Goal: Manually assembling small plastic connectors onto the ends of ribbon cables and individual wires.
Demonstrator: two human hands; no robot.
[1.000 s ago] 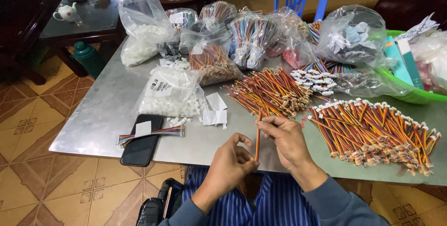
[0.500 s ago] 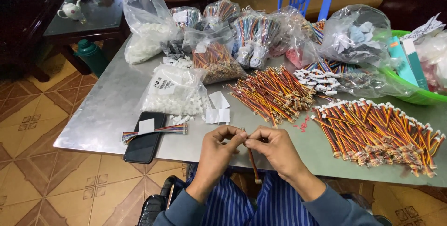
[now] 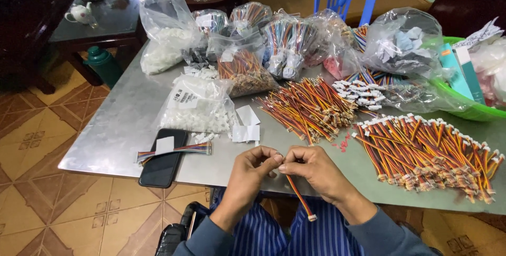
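Left hand (image 3: 254, 167) and right hand (image 3: 311, 167) together at the near table (image 3: 105, 134) edge, fingertips meeting. Between them a striped cable (image 3: 299, 195), pinched at its top end by both sets of fingers — the rest hanging down past the edge over a striped lap, white plug at the bottom. Possibly a small connector at the pinch, too hidden to tell. Just beyond the hands, a loose wire pile (image 3: 308, 108); to the right, a bigger pile (image 3: 432, 153) with white ends. To the left, a black phone (image 3: 162, 158) with a ribbon cable (image 3: 176, 150) across it, and a bag (image 3: 195, 105) of white parts — more bags behind, green basket (image 3: 464, 108) at far right.
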